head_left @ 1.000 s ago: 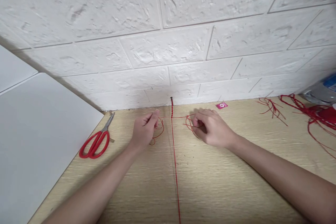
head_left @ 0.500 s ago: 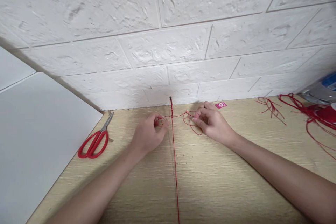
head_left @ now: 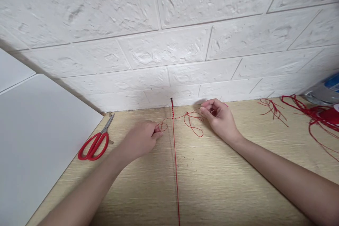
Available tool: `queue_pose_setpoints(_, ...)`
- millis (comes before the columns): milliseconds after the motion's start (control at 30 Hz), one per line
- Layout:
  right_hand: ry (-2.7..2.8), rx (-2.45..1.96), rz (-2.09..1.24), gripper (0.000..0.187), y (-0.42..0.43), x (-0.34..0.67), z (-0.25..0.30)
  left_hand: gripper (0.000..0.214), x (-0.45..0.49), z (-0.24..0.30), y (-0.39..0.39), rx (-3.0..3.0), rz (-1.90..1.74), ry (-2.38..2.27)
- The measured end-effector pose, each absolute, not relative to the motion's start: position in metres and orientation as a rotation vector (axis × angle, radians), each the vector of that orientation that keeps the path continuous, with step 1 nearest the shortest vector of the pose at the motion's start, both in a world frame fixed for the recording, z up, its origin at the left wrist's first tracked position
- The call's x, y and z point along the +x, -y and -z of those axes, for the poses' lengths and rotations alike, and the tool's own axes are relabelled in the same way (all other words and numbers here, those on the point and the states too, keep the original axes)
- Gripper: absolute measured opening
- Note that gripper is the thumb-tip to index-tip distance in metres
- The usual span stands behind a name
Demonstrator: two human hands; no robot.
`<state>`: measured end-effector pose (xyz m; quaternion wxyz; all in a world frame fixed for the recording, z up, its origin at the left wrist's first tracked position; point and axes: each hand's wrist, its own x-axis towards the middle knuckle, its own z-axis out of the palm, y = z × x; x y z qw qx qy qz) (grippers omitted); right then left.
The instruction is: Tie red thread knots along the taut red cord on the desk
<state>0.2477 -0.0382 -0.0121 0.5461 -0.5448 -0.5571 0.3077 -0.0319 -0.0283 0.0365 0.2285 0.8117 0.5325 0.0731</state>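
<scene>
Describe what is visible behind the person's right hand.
Past the right hand, a sliver of a pink item shows near the foot of the white wall. The hand covers the rest of it and part of the tabletop.

Soft even light, faint sheen on white wall [head_left: 182,47], diffuse shadows near the hands [head_left: 140,137] [head_left: 221,120], dark upper-right corner

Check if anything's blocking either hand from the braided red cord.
Nothing visible is. Only thin red thread lies between the braided red cord and the hands: a small loop by the left hand, a larger one short of the right hand. The scissors lie outside that gap, left of the left hand.
</scene>
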Motion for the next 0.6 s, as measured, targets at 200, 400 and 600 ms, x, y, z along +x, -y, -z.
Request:
queue_pose_setpoints(200, 1.238, -1.284, -0.794, 0.019, 0.033, 0.249, 0.013, 0.029, -0.022, -0.059, 0.033, 1.409, -0.394, -1.099)
queue_pose_setpoints(400, 1.202, -1.242, -0.858, 0.021, 0.033, 0.248, 0.015, 0.02, 0.017, -0.067, 0.072, 0.683, -0.616, -0.895)
queue_pose_setpoints(600, 1.212, -1.24, -0.878, 0.021, 0.033, 0.248, 0.015, 0.048, 0.038, -0.081, 0.126, 0.621, -0.534, -0.628)
